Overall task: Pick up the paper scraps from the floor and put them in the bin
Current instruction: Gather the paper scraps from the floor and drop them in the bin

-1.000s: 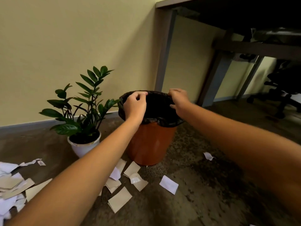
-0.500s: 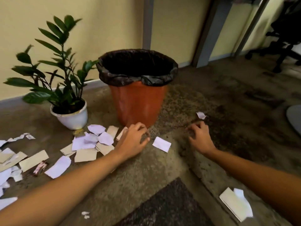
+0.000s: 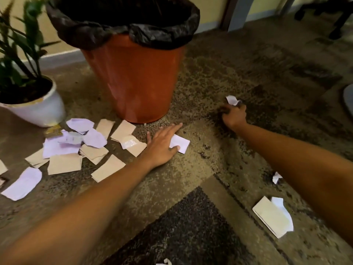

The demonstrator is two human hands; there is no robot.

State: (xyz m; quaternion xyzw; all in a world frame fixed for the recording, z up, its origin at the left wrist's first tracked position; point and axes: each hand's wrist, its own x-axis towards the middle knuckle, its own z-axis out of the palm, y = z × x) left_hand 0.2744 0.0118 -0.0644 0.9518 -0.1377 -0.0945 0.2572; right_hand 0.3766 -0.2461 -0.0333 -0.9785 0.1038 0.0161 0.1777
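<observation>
While we crouch over the carpet, a white paper scrap lies flat on the floor just in front of the bin, and our left hand rests on its near-left edge. That hand is spread flat, palm down, fingers straight and pointing towards the bin's base, with the thumb pressing on the scrap. The left arm runs in long from the lower left.

Further right, a small crumpled white scrap sits on the carpet at the fingertips of our right hand. Those fingers are curled under, knuckles up, and they touch the scrap's near edge; we cannot tell whether they already pinch it. The right forearm stretches in from the right edge.

The orange bin stands upright between and beyond the hands, a black liner folded over its rim. To its left front lies a heap of brown and lilac scraps, overlapping one another, the nearest just beside our left wrist. A white plant pot stands left of the bin, near the heap.

Under the right forearm a tiny white scrap shows, and nearer us a folded white sheet lies beside a dark carpet tile.
</observation>
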